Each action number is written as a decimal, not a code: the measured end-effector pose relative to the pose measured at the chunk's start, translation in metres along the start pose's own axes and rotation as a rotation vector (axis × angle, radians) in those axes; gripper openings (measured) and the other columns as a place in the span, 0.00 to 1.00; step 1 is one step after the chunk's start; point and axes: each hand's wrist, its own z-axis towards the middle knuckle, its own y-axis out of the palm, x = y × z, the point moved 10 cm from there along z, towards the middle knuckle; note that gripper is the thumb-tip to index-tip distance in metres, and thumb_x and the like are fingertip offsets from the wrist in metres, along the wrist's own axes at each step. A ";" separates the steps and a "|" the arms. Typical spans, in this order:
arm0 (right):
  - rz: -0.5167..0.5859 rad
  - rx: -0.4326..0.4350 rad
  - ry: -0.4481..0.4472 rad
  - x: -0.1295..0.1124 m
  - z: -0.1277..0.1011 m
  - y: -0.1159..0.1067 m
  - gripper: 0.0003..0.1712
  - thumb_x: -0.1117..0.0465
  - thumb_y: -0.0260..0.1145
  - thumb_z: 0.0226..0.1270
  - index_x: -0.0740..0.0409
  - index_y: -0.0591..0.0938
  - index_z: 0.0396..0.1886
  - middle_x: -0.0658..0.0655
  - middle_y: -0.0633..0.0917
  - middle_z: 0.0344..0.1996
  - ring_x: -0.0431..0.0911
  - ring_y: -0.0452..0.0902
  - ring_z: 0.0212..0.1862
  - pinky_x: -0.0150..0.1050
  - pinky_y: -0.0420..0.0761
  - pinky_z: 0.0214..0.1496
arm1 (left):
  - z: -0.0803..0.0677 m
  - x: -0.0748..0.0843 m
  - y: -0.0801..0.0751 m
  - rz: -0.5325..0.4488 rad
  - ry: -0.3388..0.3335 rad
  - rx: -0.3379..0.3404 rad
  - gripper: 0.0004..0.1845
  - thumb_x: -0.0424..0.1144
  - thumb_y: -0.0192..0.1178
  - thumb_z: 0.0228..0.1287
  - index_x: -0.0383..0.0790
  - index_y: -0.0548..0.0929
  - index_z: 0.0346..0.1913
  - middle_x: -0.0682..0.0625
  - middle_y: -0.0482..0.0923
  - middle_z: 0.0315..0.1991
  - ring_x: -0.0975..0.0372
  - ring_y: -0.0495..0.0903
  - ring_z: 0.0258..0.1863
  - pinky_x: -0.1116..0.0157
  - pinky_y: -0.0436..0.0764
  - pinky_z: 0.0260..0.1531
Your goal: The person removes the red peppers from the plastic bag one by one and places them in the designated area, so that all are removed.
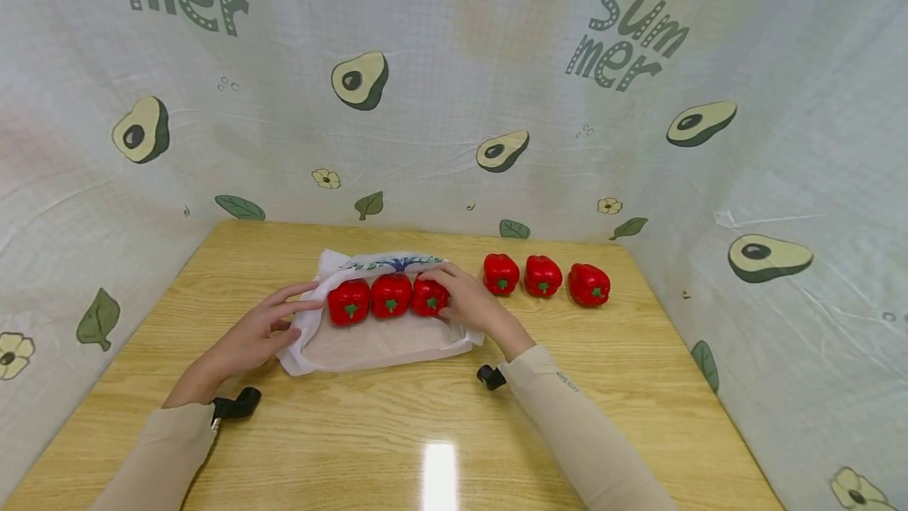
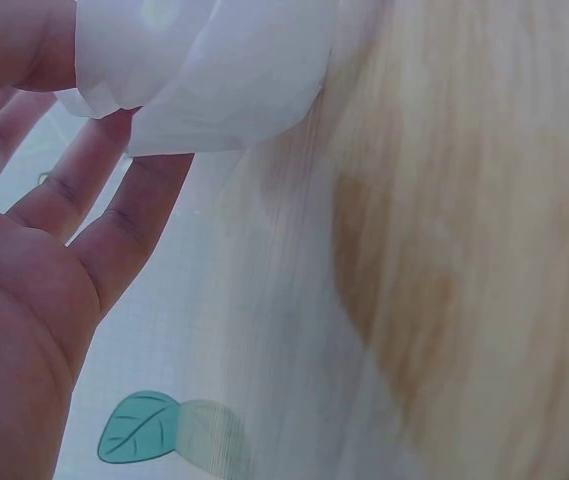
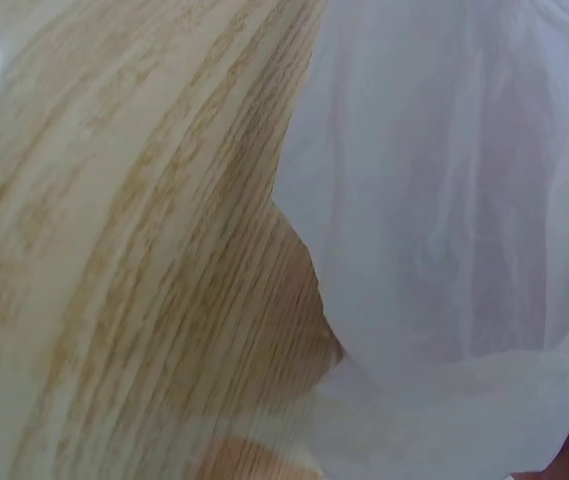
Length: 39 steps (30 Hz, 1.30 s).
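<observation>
One wooden table (image 1: 397, 432) is seen, with one white plastic bag (image 1: 369, 345) laid open near its middle. Six red peppers are counted: three inside the bag (image 1: 390, 296), three in a row just right of it (image 1: 542, 276). The bag's left edge is pinched by the left hand (image 1: 258, 331); the right hand (image 1: 464, 298), fingers curled, grips the rightmost bagged pepper.

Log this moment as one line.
left hand: holds bag edge | right hand: on pepper in bag | three peppers beside bag
</observation>
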 end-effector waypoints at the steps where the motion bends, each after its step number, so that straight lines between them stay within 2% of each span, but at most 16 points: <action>1: 0.001 0.002 0.002 0.000 0.000 0.000 0.41 0.69 0.78 0.65 0.47 0.75 0.75 0.55 0.72 0.74 0.51 0.79 0.60 0.42 0.86 0.58 | 0.000 0.000 0.000 -0.001 -0.001 0.000 0.29 0.21 0.66 0.68 0.41 0.82 0.70 0.41 0.63 0.80 0.43 0.66 0.71 0.73 0.82 0.49; 6: -0.007 0.013 0.010 0.000 -0.002 -0.001 0.40 0.68 0.79 0.65 0.46 0.76 0.75 0.55 0.73 0.73 0.51 0.81 0.58 0.43 0.86 0.57 | -0.001 0.000 -0.001 0.006 0.005 0.005 0.28 0.22 0.66 0.68 0.40 0.82 0.70 0.42 0.63 0.80 0.45 0.67 0.71 0.73 0.82 0.49; 12: -0.019 0.028 -0.007 -0.006 -0.008 -0.004 0.40 0.69 0.78 0.64 0.47 0.76 0.74 0.55 0.74 0.71 0.51 0.81 0.58 0.43 0.86 0.59 | 0.000 0.001 -0.001 -0.008 0.016 0.010 0.27 0.22 0.66 0.68 0.39 0.82 0.69 0.43 0.64 0.80 0.63 0.67 0.68 0.72 0.82 0.46; 15: -0.006 0.037 -0.016 -0.010 -0.012 -0.007 0.40 0.71 0.78 0.64 0.47 0.76 0.74 0.55 0.74 0.71 0.50 0.82 0.56 0.41 0.86 0.56 | 0.000 0.002 -0.001 -0.016 0.022 0.010 0.27 0.22 0.66 0.69 0.39 0.82 0.69 0.43 0.63 0.80 0.68 0.67 0.65 0.71 0.82 0.45; 18: -0.002 0.042 -0.013 -0.013 -0.017 -0.011 0.40 0.69 0.78 0.64 0.45 0.76 0.74 0.53 0.74 0.71 0.49 0.82 0.54 0.40 0.86 0.55 | 0.000 0.002 -0.001 -0.014 0.025 0.012 0.27 0.22 0.66 0.69 0.40 0.82 0.69 0.43 0.63 0.80 0.67 0.68 0.63 0.71 0.82 0.44; 26: 0.019 0.068 -0.017 -0.023 -0.034 -0.026 0.42 0.68 0.79 0.63 0.42 0.75 0.75 0.52 0.74 0.72 0.49 0.82 0.58 0.44 0.86 0.58 | -0.001 0.002 0.000 0.004 0.018 0.014 0.26 0.24 0.66 0.70 0.42 0.83 0.69 0.43 0.63 0.80 0.71 0.66 0.64 0.71 0.82 0.44; 31: 0.012 0.108 -0.037 -0.027 -0.046 -0.039 0.42 0.69 0.79 0.63 0.42 0.75 0.75 0.52 0.74 0.73 0.50 0.81 0.60 0.44 0.87 0.55 | -0.002 0.002 0.000 -0.007 -0.002 0.008 0.27 0.24 0.66 0.70 0.43 0.82 0.69 0.43 0.63 0.80 0.69 0.68 0.60 0.71 0.82 0.44; 35: 0.003 0.149 -0.054 -0.026 -0.056 -0.052 0.42 0.69 0.80 0.61 0.42 0.76 0.73 0.51 0.76 0.71 0.49 0.78 0.66 0.46 0.86 0.59 | -0.002 0.001 0.000 -0.013 -0.011 0.008 0.27 0.24 0.67 0.70 0.44 0.83 0.69 0.43 0.63 0.80 0.67 0.70 0.57 0.71 0.81 0.42; 39: -0.020 0.175 -0.059 -0.022 -0.066 -0.062 0.43 0.69 0.82 0.59 0.42 0.77 0.73 0.50 0.77 0.70 0.49 0.78 0.67 0.47 0.86 0.59 | -0.001 0.002 0.000 -0.014 -0.006 0.009 0.27 0.24 0.66 0.69 0.44 0.83 0.69 0.43 0.63 0.80 0.65 0.71 0.56 0.70 0.82 0.42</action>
